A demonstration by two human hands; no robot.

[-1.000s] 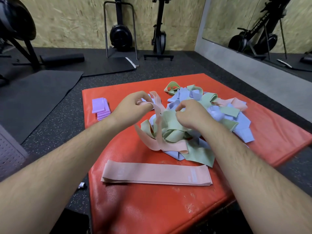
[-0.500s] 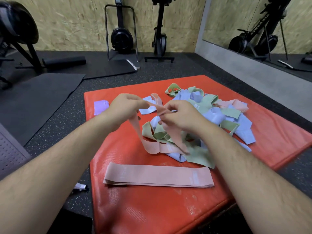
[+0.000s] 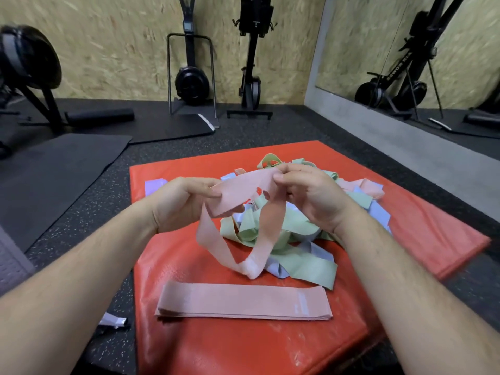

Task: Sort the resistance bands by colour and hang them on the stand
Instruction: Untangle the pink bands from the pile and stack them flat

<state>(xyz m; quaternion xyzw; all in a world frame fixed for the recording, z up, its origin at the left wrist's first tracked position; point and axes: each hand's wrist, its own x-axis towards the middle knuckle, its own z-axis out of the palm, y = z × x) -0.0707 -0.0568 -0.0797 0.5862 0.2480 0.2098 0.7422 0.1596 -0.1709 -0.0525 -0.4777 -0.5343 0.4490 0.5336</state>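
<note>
Blocking purple stack point(image 3: 154, 185), seemingly: left hand point(image 3: 184, 204)

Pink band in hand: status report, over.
Holding: left hand and right hand both pinch the pink band over the pile, loop hanging twisted. Folded pink stack lies flat on the red mat, near side. Nothing in the way; stand not in view.
</note>
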